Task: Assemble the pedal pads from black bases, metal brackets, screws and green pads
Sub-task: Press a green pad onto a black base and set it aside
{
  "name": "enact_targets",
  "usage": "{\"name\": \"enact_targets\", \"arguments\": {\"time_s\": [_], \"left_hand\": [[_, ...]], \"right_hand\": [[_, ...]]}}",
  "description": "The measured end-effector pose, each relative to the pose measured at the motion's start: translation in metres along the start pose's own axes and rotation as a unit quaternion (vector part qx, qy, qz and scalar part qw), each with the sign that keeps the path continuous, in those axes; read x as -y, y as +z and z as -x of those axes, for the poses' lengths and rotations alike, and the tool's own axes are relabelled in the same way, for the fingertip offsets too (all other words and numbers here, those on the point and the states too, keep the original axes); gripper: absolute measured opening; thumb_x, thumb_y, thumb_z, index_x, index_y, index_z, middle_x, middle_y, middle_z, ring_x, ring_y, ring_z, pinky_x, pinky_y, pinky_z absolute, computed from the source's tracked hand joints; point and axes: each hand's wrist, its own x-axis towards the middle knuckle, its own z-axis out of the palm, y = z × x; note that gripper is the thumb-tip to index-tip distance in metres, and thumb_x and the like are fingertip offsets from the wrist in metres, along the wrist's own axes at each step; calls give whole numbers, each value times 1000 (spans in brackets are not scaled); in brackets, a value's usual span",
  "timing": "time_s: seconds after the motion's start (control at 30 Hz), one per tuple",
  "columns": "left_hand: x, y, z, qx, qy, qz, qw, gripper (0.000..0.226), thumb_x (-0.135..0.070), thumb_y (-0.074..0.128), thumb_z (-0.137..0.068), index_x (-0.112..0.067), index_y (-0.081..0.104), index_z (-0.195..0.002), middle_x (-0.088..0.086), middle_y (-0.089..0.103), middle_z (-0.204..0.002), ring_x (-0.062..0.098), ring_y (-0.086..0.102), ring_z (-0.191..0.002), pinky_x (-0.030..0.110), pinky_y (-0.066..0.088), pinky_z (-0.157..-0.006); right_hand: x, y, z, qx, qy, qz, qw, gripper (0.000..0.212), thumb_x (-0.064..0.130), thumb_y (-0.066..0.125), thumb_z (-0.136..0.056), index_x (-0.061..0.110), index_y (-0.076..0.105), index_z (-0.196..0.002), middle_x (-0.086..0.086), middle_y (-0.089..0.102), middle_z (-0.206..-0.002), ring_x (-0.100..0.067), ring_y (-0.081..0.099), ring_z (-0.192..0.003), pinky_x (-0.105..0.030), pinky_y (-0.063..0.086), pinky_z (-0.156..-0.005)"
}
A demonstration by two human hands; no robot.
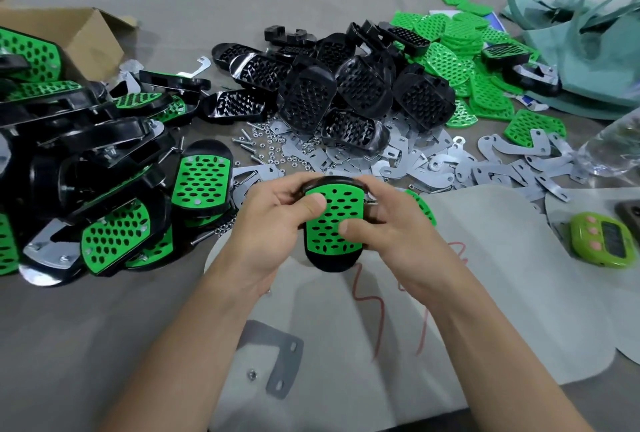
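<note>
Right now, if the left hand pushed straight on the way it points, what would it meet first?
The pedal pad it grips: the left hand points up and to the right, straight into it. Beyond that, probably the right hand gripping the pad's other side.

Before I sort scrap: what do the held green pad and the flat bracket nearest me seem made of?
The green pad: likely matte moulded plastic or rubber, uniform colour, oval holes. The bracket: probably sheet metal, thin, dull grey, slotted.

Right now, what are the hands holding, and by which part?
One pedal pad. The left hand grips its upper left edge, the right hand its right edge, both thumbs pressing on the green pad face.
</note>
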Motion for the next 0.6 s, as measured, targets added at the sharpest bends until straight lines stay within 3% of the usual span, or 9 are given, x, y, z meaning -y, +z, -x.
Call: {"name": "enact_targets", "arguments": {"time_s": [0.07,0.13,0.2,0.3,0.47,0.6], "left_hand": [[-4,3,1,17,94,-82,992,31,-3,62,-87,-19,74,-110,1,78,-104,16,71,-98,26,54,-89],[-5,4,2,31,194,-201,960,36,-4,64,-89,-25,71,-117,-9,75,-110,10,69,-106,19,49,-93],[-1,3,4,26,254,-282,925,39,-4,65,-91,-24,69,-124,-17,70,-118,6,65,-114,14,43,-97],[11,2,12,-2,268,-329,906,41,-3,69,-88,-24,70,-123,-22,67,-122,-2,60,-119,11,39,-102],[17,-6,18,-19,270,-356,894,33,-26,73,-87,-31,68,-120,-24,66,-117,-6,61,-109,10,41,-95],[18,-14,16,-19,257,-381,888,28,-44,64,-94,-32,66,-118,-22,67,-111,-7,60,-103,13,45,-87]], "right_hand": [[5,-3,-4,-37,-59,26,997,39,-4,73,-71,18,68,-104,-10,76,-89,-24,72,-81,-41,60,-79],[8,-6,-8,-100,-117,65,986,42,-7,76,-65,24,72,-93,1,74,-80,-15,69,-73,-28,55,-70],[4,-8,-9,-157,-141,126,969,42,-7,78,-64,27,73,-88,10,72,-77,-8,67,-72,-23,51,-71],[-8,-5,-2,-197,-133,210,948,42,-5,81,-65,30,74,-86,16,74,-79,-4,70,-77,-24,54,-77],[-9,3,3,-187,-148,286,928,46,4,80,-67,38,73,-98,30,72,-81,8,68,-81,-6,46,-77],[-3,4,0,-166,-142,318,923,41,13,84,-71,41,71,-97,27,71,-78,8,67,-79,-15,50,-76]]}}
